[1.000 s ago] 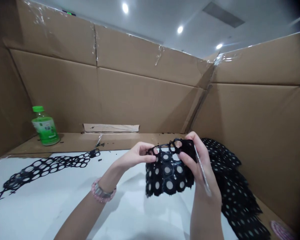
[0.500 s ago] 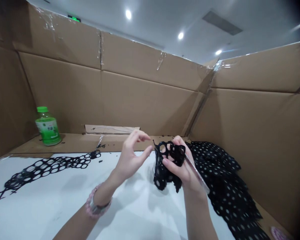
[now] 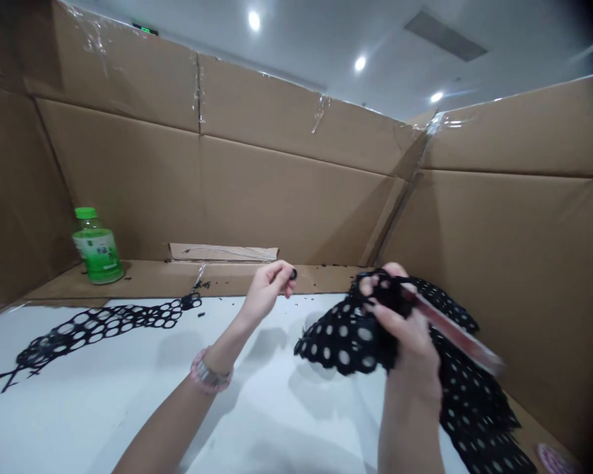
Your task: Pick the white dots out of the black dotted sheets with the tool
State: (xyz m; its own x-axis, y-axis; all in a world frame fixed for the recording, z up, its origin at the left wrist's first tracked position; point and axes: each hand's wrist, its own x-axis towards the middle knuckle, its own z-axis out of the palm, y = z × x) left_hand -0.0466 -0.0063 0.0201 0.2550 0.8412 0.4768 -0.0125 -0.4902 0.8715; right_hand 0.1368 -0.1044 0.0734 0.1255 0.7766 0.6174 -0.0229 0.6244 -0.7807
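At 5 o'clock from the middle of the view, the dotted black cloth [image 3: 343, 342] hangs just above the white tabletop [image 3: 257, 421], gripped at its bunched upper edge by the right hand [image 3: 410, 329]. The left hand [image 3: 271, 286], open and apart from the cloth half a second ago, is now nearly closed at 7 o'clock, its fingertips pinching a small black scrap [image 3: 293, 274]. The right hand has shifted toward 3 o'clock, and the cloth, crumpled a moment ago, now fans out toward 9 o'clock from that hand's grip. This leaves the cloth borne by the right hand alone, while the scrap, probably a piece off it, is apart from it in the left. The right fingers are curled tight, and the same hand also keeps a long, slim tool [image 3: 467, 342] that slants out toward 4 o'clock; motion blurs it, so it may be a pair of tweezers or a small cutter. Beyond the right hand, at 4 o'clock, lies a pile of dotted cloth [image 3: 479, 401]. Between 8 and 9 o'clock a strip of black netting [image 3: 86, 331] lies on the tabletop, with dark crumbs [image 3: 205, 285] near its far end, and the green bottle [image 3: 99, 257] stands upright at 9 o'clock.
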